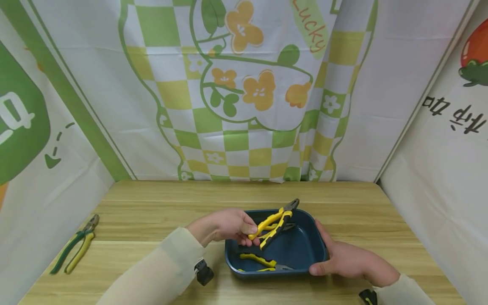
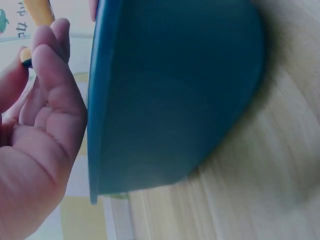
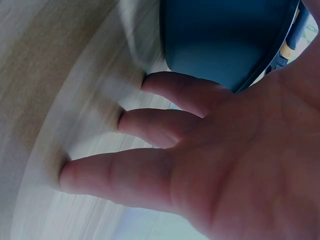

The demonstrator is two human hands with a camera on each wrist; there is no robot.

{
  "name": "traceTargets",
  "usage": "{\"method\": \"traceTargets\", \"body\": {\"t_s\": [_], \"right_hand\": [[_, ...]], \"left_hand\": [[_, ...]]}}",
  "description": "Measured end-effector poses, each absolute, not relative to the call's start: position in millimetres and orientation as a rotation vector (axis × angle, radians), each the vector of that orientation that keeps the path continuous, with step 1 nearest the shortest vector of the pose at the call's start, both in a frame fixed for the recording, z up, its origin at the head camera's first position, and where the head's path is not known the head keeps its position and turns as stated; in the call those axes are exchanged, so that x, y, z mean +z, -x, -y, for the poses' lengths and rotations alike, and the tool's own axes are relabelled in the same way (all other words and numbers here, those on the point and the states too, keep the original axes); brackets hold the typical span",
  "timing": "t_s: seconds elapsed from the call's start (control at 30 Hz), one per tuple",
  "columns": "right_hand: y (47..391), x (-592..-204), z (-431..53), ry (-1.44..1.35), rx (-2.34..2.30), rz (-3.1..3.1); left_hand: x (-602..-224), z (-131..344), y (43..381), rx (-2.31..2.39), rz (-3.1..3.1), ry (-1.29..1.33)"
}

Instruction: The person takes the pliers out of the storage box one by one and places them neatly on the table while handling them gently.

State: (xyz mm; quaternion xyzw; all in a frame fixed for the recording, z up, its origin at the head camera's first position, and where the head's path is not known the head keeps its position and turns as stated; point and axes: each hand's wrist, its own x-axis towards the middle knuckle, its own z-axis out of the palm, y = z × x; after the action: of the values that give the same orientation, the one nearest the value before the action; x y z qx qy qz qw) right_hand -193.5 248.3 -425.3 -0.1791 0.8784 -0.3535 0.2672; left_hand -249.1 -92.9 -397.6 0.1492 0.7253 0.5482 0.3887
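My left hand (image 1: 238, 227) pinches a pair of pliers (image 1: 284, 214) by the end of a yellow-and-black handle. Their dark nose points up toward the back right, above a dark blue tray (image 1: 280, 275). Inside the tray lie a second pair of yellow-handled pliers (image 1: 271, 263) by the front wall and another pair (image 1: 290, 226), partly hidden behind the held ones. At the tray's right front corner rests my right hand (image 1: 348, 258), thumb at the front and a finger along the side. In the right wrist view, three straight fingers (image 3: 117, 172) reach down to the tabletop.
Pliers with green and yellow handles (image 1: 78, 245) lie on the wooden table (image 1: 152, 207) at the far left. A printed cloth (image 1: 244, 148) hangs behind the table's back edge, with white cloth walls at both sides.
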Motion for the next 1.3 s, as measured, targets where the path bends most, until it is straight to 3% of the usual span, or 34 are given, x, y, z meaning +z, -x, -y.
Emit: {"method": "traceTargets", "body": {"t_s": [0.77, 1.3], "right_hand": [[194.4, -427.6, -250.1, 0.497, -0.972, -2.33], [193.8, -424.1, -249.3, 0.507, -0.962, -2.341]], "left_hand": [[-403.5, 141.4, 231.5, 1.674, -1.911, -0.22], [-412.9, 222.4, 206.1, 1.803, -1.941, -0.126]]}}
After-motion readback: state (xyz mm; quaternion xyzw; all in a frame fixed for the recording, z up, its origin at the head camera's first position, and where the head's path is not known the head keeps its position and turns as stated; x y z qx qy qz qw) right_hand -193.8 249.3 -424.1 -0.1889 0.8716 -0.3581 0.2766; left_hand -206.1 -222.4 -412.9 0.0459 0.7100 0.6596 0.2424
